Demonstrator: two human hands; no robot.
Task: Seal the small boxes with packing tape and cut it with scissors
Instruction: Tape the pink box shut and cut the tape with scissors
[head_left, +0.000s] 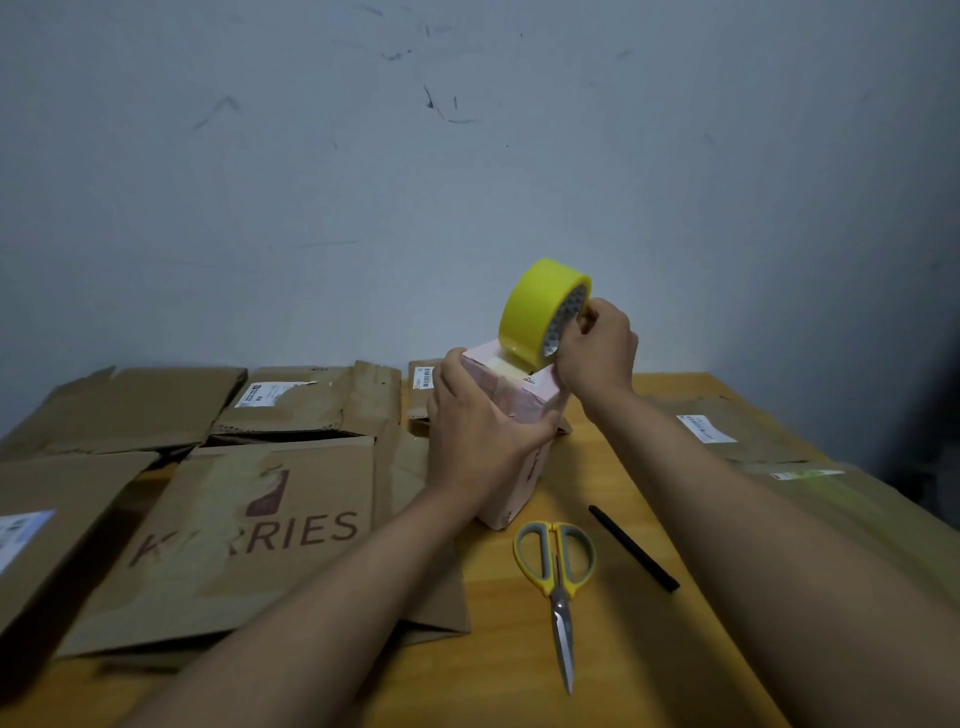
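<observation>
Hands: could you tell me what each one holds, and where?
Left hand grips the pink box by its side; right hand holds the tape roll at its core.

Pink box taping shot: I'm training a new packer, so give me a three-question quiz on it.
1. True or false: the right hand holds the yellow tape roll on top of the pink box.
2. Which hand steadies the box? A) left B) right C) neither
3. Fill in: the yellow-handled scissors lie on the table beside a black ____.

Key: 1 true. 2 A, the left hand grips its side. 3 pen.
</observation>
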